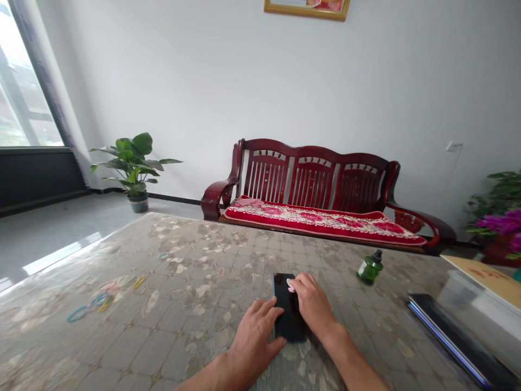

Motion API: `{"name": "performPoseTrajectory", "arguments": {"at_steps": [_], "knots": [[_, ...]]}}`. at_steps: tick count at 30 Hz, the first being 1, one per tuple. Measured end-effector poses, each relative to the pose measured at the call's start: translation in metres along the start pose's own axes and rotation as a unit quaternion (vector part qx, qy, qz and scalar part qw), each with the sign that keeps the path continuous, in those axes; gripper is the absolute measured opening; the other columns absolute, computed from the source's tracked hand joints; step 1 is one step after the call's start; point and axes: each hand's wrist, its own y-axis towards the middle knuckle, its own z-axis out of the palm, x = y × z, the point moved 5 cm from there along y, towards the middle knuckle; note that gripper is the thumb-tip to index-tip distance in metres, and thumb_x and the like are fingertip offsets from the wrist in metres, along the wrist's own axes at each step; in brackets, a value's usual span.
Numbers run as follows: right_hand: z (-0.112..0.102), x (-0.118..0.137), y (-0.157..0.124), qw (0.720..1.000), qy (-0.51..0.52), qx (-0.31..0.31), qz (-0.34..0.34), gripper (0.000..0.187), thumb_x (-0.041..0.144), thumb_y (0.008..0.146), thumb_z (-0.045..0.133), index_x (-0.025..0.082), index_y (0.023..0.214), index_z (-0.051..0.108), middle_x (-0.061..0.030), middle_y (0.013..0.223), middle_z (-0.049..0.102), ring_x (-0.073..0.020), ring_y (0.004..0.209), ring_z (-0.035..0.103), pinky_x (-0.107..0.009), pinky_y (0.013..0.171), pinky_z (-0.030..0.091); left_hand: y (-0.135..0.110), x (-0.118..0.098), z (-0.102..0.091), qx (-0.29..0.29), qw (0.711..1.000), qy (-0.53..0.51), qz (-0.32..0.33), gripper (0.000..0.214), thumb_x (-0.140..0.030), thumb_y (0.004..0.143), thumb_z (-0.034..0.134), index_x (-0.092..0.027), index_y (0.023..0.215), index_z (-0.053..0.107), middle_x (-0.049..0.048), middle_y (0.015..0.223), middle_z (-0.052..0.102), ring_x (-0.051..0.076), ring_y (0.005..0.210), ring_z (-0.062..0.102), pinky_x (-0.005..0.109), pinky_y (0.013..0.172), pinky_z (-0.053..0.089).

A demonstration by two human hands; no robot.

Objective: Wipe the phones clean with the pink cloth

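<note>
A black phone [285, 296] lies flat, screen up, on the patterned table [183, 304] close to me. My left hand [254, 339] rests at the phone's left edge, fingers spread, thumb touching its near corner. My right hand [311, 304] lies over the phone's right side, fingers bent together, and presses a small white wipe or pad [290, 285] against the screen.
Coloured rubber bands [100, 301] are scattered at the left of the table. A small green bottle [369, 267] stands to the right. A dark flat device [456, 336] and a yellow-brown board [488, 277] lie at the right edge. A red wooden sofa [317, 201] stands behind.
</note>
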Motion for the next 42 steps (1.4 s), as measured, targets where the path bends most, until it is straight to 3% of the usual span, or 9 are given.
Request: {"name": "performPoseTrajectory", "arguments": {"at_steps": [5,12,18,24,27,31,37,42], "knots": [[0.004,0.01,0.0,0.997,0.019,0.055,-0.053,0.029,0.004,0.091,0.045,0.023,0.092,0.067,-0.003,0.087,0.061,-0.019,0.086,0.055,-0.03,0.075,0.047,0.001,-0.002,0.0,-0.007,1.0,-0.014,-0.001,0.04,-0.018,0.072,0.07,-0.02,0.112,0.066,0.0086,0.133,0.061,0.028,0.119,0.053,0.041,0.106,0.041],[0.007,-0.004,0.006,0.999,-0.003,0.028,-0.014,0.033,0.003,0.09,0.042,0.024,0.095,0.068,-0.0049,0.088,0.061,-0.0205,0.087,0.054,-0.032,0.075,0.048,-0.001,-0.002,0.002,-0.001,1.0,-0.017,-0.002,0.039,-0.018,0.074,0.068,-0.023,0.112,0.065,0.0062,0.135,0.059,0.026,0.119,0.052,0.04,0.106,0.04],[0.008,0.008,0.005,0.995,0.027,0.057,-0.071,0.031,0.004,0.09,0.045,0.023,0.097,0.069,-0.0036,0.087,0.061,-0.0196,0.087,0.054,-0.031,0.077,0.048,0.0,-0.002,0.002,0.006,1.0,-0.01,-0.006,0.037,-0.021,0.076,0.068,-0.024,0.113,0.064,0.006,0.134,0.06,0.027,0.119,0.052,0.042,0.104,0.041],[0.012,-0.011,0.007,0.999,0.024,0.025,-0.004,0.038,0.001,0.089,0.043,0.022,0.105,0.07,-0.0059,0.093,0.063,-0.0201,0.092,0.056,-0.031,0.081,0.048,-0.001,-0.006,0.0,0.015,1.0,0.008,0.002,0.034,-0.021,0.079,0.065,-0.024,0.113,0.064,0.0055,0.134,0.059,0.027,0.117,0.052,0.042,0.103,0.042],[0.012,-0.011,0.007,0.998,0.041,0.048,0.004,0.035,0.002,0.09,0.042,0.021,0.098,0.071,-0.0054,0.09,0.062,-0.0188,0.091,0.055,-0.029,0.081,0.047,-0.002,-0.007,-0.001,0.014,1.0,0.014,0.0,0.035,-0.021,0.079,0.066,-0.025,0.113,0.063,0.005,0.131,0.059,0.027,0.117,0.052,0.043,0.103,0.042],[0.009,-0.003,0.007,0.993,0.07,0.087,-0.036,0.036,0.003,0.09,0.041,0.022,0.092,0.071,-0.0039,0.086,0.06,-0.0175,0.088,0.054,-0.027,0.08,0.045,-0.003,-0.007,-0.001,0.013,1.0,0.011,-0.004,0.034,-0.021,0.078,0.067,-0.025,0.112,0.062,0.0043,0.128,0.059,0.025,0.114,0.052,0.041,0.101,0.043],[0.005,-0.02,0.008,0.997,0.037,0.057,0.024,0.037,0.003,0.089,0.037,0.021,0.086,0.07,-0.0056,0.086,0.058,-0.0185,0.087,0.053,-0.028,0.08,0.044,-0.002,-0.008,0.0,0.019,1.0,0.011,-0.006,0.035,-0.02,0.079,0.066,-0.026,0.112,0.061,0.0043,0.135,0.053,0.026,0.12,0.049,0.042,0.103,0.041],[0.006,-0.006,0.007,0.99,0.078,0.095,-0.063,0.035,0.002,0.084,0.041,0.021,0.087,0.07,-0.0038,0.083,0.056,-0.0177,0.086,0.052,-0.028,0.079,0.043,-0.001,-0.011,-0.003,0.04,0.999,0.009,-0.005,0.032,-0.021,0.08,0.066,-0.025,0.111,0.06,0.0039,0.135,0.055,0.026,0.12,0.05,0.042,0.104,0.041]]}}
